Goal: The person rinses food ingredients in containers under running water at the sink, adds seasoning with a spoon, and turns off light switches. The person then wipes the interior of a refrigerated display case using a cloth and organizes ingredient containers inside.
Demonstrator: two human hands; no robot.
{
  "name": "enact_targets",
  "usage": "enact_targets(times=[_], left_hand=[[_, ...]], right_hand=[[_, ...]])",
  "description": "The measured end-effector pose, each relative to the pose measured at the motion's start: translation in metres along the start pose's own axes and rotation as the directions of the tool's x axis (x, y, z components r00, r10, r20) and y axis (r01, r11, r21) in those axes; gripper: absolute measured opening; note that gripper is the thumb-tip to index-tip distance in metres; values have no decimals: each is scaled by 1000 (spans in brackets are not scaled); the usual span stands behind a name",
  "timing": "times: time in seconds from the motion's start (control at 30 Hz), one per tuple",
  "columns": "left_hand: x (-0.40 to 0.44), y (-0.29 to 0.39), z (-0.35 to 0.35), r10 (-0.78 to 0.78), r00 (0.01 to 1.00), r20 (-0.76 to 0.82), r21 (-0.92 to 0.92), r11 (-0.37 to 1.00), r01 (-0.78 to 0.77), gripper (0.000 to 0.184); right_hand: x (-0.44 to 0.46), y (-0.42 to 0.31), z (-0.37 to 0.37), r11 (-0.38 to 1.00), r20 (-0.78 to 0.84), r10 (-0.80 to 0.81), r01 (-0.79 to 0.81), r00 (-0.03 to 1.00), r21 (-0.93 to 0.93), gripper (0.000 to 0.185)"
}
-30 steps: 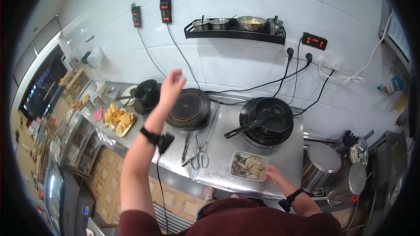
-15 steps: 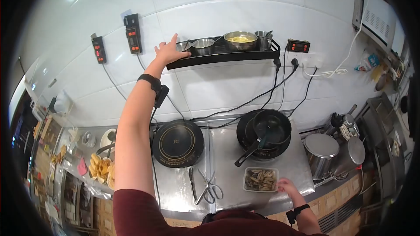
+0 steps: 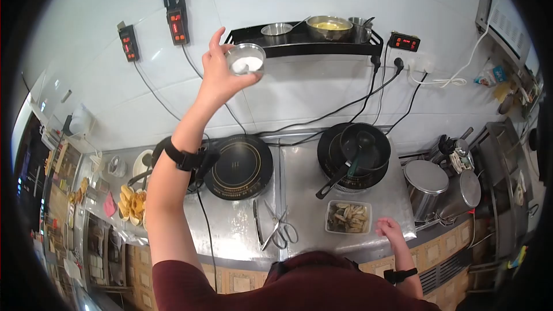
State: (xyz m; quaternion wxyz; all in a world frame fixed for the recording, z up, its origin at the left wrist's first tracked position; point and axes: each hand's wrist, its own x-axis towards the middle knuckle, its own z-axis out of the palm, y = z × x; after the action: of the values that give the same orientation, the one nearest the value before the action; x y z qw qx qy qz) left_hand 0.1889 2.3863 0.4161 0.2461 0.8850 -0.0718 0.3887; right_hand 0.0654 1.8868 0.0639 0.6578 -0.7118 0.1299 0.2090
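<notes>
Held up in front of the wall shelf, my left hand [image 3: 218,72] grips the rim of a small metal bowl [image 3: 256,50] with white powder inside. The bowl is tipped slightly towards me. Down at the steel counter, my right hand [image 3: 390,228] is apart from everything, its fingers loosely bent and holding nothing. Just to its left sits a clear plastic container [image 3: 349,232] of greyish pieces that look like raw shrimp [image 3: 349,217]. Behind the container, a black frying pan [image 3: 368,145] with a dark green utensil in it rests on an induction cooker [image 3: 326,148].
The black shelf [image 3: 322,50] carries a metal bowl [image 3: 277,30], a bowl of yellow food [image 3: 329,26] and a metal cup [image 3: 361,29]. A second induction cooker [image 3: 239,167], scissors [image 3: 280,229] and a knife [image 3: 257,222] lie on the counter. Lidded pots [image 3: 425,177] stand at right. Cords hang along the wall.
My left hand has lifted the small bowl off the shelf's left end and brought it nearer. My right hand has moved away from the container's right edge.
</notes>
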Motion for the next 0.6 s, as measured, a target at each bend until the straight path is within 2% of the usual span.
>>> enact_targets(times=[0.07, 0.17, 0.2, 0.3, 0.37, 0.43, 0.53, 0.57, 0.6], left_hand=[[-18, 11, -5, -12, 999, 35, -10, 1000, 12, 100], [-29, 14, -10, 13, 1000, 1, 27, 1000, -13, 99], [-29, 13, -10, 69, 997, -31, 97, 993, -66, 97], [-12, -1, -9, 100, 991, -86, 119, 989, -89, 96], [17, -3, -11, -22, 998, -55, -102, 995, 17, 94], [50, -18, 2, -45, 990, -137, 115, 992, 61, 94], [81, -31, 26, -126, 985, -116, 343, 926, 158, 90], [89, -36, 37, -157, 981, -113, 413, 891, 190, 89], [95, -46, 47, -219, 971, -91, 394, 888, 237, 88]], right_hand=[[6, -13, 5, 1000, 44, 2, -1, 999, -30, 21], [2, -39, 16, 999, 109, -45, 48, 993, -25, 21], [1, -41, 17, 998, 117, -52, 55, 992, -23, 20], [2, -40, 18, 997, 116, -68, 70, 991, -20, 18], [0, -29, 13, 997, 89, -65, 68, 994, -39, 18], [-2, -24, 10, 999, 76, -28, 31, 997, -40, 17], [-11, -19, 6, 1000, 39, -24, 24, 999, 6, 16], [-14, -18, 5, 999, 23, -33, 32, 999, 31, 16], [-17, -16, 2, 998, 7, -40, 40, 999, 41, 17]])
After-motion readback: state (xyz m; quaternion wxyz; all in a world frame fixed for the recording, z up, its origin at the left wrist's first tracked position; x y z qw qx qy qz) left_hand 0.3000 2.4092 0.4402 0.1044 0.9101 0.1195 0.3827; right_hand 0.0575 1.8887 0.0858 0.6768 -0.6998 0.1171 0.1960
